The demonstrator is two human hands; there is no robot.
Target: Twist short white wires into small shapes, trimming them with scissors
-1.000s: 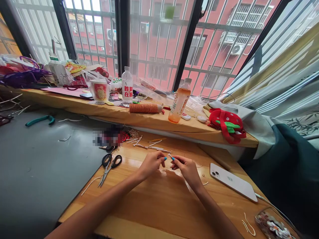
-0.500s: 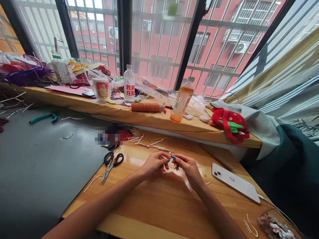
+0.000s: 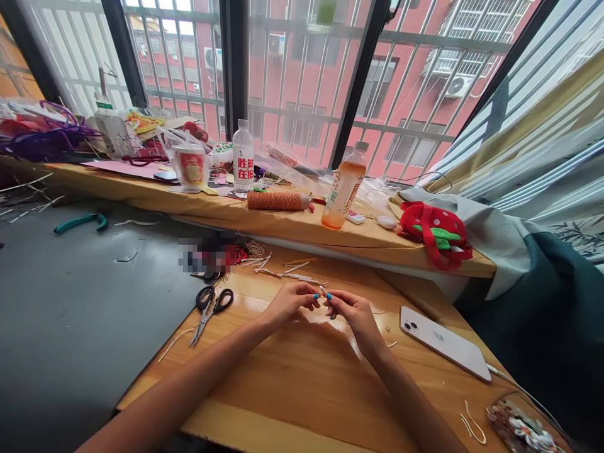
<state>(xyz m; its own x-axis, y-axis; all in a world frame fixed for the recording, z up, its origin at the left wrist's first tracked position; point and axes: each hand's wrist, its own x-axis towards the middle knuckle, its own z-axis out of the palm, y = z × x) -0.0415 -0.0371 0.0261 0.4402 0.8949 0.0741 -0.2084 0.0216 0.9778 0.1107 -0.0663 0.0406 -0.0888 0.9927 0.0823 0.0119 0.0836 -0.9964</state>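
Above the middle of the wooden table [image 3: 292, 390], my two hands meet fingertip to fingertip. My right hand [image 3: 349, 309] pinches a small white piece [image 3: 323, 290], perhaps cord, whose tip sticks up between the hands. My left hand [image 3: 295, 302] is closed in a pinch at the same piece, its thumb pointing right. What lies between the fingers is mostly hidden. Just beyond the hands lie several white cord pieces [image 3: 297, 267]. Black-handled scissors [image 3: 207, 308] rest partly open to the left of my left hand.
A white phone [image 3: 443, 343] with a cable lies at right, near a decorated clear case [image 3: 521, 425]. On the sill ledge stand a water bottle [image 3: 243, 160], an orange drink bottle [image 3: 344, 189], a thread spool [image 3: 276, 201] and a red pouch [image 3: 434, 233]. Green pliers [image 3: 81, 223] lie on the grey surface.
Both hands stay together in nearly the same place, with small finger shifts. The white tip shows slightly more between them. The whole view has shifted a little.
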